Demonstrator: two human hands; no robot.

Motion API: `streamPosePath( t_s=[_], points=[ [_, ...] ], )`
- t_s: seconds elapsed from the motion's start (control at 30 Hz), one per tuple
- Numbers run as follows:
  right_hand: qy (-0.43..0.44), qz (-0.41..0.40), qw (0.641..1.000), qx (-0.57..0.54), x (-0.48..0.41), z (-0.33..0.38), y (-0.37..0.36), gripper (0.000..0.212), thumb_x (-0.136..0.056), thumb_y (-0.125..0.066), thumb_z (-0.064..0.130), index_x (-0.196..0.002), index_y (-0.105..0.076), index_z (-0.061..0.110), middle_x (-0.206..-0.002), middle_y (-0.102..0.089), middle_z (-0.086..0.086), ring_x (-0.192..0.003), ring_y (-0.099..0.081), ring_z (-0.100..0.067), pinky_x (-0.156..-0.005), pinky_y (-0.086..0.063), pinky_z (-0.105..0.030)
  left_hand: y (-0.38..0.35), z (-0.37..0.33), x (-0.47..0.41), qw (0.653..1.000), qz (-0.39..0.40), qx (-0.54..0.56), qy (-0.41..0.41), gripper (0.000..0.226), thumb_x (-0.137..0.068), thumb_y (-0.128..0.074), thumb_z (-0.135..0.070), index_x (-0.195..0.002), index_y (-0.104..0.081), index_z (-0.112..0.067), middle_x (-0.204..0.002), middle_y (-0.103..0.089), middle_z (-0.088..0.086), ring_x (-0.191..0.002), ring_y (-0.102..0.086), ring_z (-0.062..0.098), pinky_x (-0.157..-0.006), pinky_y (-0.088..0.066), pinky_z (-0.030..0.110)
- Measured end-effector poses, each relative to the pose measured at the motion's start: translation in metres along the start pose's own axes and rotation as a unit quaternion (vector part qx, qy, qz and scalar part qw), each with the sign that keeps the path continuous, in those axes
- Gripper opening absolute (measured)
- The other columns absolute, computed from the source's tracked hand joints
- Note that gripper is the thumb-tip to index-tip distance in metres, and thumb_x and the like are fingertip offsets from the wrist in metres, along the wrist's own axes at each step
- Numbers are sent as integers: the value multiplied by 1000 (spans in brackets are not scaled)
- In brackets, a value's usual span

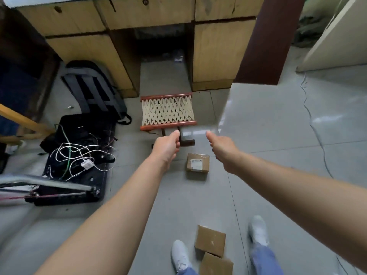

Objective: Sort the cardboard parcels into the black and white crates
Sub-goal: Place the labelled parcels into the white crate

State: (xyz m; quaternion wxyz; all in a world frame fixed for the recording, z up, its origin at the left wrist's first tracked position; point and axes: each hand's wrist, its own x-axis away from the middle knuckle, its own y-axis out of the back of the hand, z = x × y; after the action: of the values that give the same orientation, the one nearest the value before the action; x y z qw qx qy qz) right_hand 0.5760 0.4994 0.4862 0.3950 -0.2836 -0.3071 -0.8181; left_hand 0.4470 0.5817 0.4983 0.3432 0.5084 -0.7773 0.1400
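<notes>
Both arms are stretched straight out in front of me. My left hand (167, 144) has the thumb sticking up, and the fingers are tucked behind the back of the hand, right in front of the dark frame of the little woven stool (168, 112). Honestly can't tell if it's gripping anything or just hanging there. My right hand (222, 148) is a bit apart from it, thumb out, fingers loosely drooped, nothing in it.

One cardboard parcel with a white label (197, 163) sits flat on the floor tiles (278, 126), between my two hands and just on my side of them, touching neither. Two more plain parcels (210, 240) are way back from the hands, down between my white sneakers (179, 255), one overlapping the other.

The stool's woven seat is just past the left hand, with the wooden desk (119, 36) further beyond it. Off to the left of my left arm there's a grey backpack (95, 90) and a black case (79, 135) with a tangle of white cable (79, 153) on top.
</notes>
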Motion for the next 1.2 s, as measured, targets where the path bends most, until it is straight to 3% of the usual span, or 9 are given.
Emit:
streamPosePath(
  t_s=[0.2, 0.37, 0.5, 0.6, 0.73, 0.87, 0.97, 1.07, 1.2],
  points=[
    [-10, 25, 999, 47, -145, -68, -12, 57, -94, -44, 48, -124, -53, 0, -127, -54, -13, -111, -50, -27, -88, -34, -33, -41, 94, -132, 997, -44, -33, 46, 28, -94, -51, -39, -88, -62, -13, -101, -65, 6, -98, -62, 24, -94, -45, 36],
    [-70, 60, 995, 43, -250, -143, -25, 62, -92, -44, 53, -132, -48, 6, -108, -48, -6, -100, -46, -23, -93, -34, -31, -75, 183, -221, 991, -65, -23, 112, 31, -94, -51, -38, -102, -59, -9, -91, -57, 3, -88, -54, 22, -87, -40, 33],
    [-90, 58, 993, 40, -325, -195, -40, 62, -92, -45, 53, -130, -49, 5, -94, -48, -3, -83, -46, -20, -86, -35, -31, -99, 236, -286, 987, -87, -37, 130, 36, -95, -51, -36, -107, -61, -4, -109, -61, 10, -101, -58, 31, -84, -41, 31],
    [-100, 54, 993, 40, -376, -231, -53, 66, -93, -45, 53, -138, -41, 6, -119, -51, -9, -104, -48, -25, -87, -33, -31, -117, 267, -331, 987, -89, -56, 124, 31, -96, -50, -35, -84, -57, -7, -88, -57, 5, -70, -49, 21, -64, -35, 28],
    [-133, 58, 989, 22, -428, -271, -68, 67, -92, -44, 55, -139, -39, 7, -136, -47, -9, -109, -46, -24, -89, -34, -31, -136, 307, -388, 988, -85, -66, 110, 34, -96, -50, -34, -112, -56, -4, -109, -58, 4, -96, -53, 24, -81, -32, 24],
    [-149, 91, 984, -42, -457, -292, -79, 56, -93, -42, 55, -132, -46, 15, -111, -53, 9, -105, -46, -12, -93, -29, -26, -148, 324, -415, 990, -54, 4, 130, 40, -98, -48, -33, -123, -54, -2, -116, -63, 7, -95, -59, 18, -86, -33, 22],
    [-148, 90, 983, -66, -460, -289, -83, 41, -94, -42, 54, -108, -57, 18, -89, -62, 13, -90, -59, -12, -100, -39, -29, -151, 325, -415, 987, -51, 48, 145, 41, -97, -49, -36, -123, -58, -5, -123, -64, 8, -114, -58, 23, -106, -37, 32],
    [-132, 88, 986, -60, -438, -267, -75, 37, -94, -42, 53, -86, -55, 20, -90, -66, 5, -88, -64, -16, -99, -45, -35, -142, 308, -392, 985, -56, 79, 144, 40, -96, -51, -37, -116, -62, -5, -111, -68, 6, -111, -61, 25, -106, -40, 35],
    [-100, 94, 990, -19, -376, -209, -63, 43, -91, -43, 57, -97, -57, 17, -107, -65, -1, -99, -62, -20, -100, -44, -35, -116, 260, -336, 981, -77, 113, 141, 32, -94, -52, -38, -103, -65, -9, -104, -70, 6, -105, -63, 24, -106, -41, 39]
  ],
)
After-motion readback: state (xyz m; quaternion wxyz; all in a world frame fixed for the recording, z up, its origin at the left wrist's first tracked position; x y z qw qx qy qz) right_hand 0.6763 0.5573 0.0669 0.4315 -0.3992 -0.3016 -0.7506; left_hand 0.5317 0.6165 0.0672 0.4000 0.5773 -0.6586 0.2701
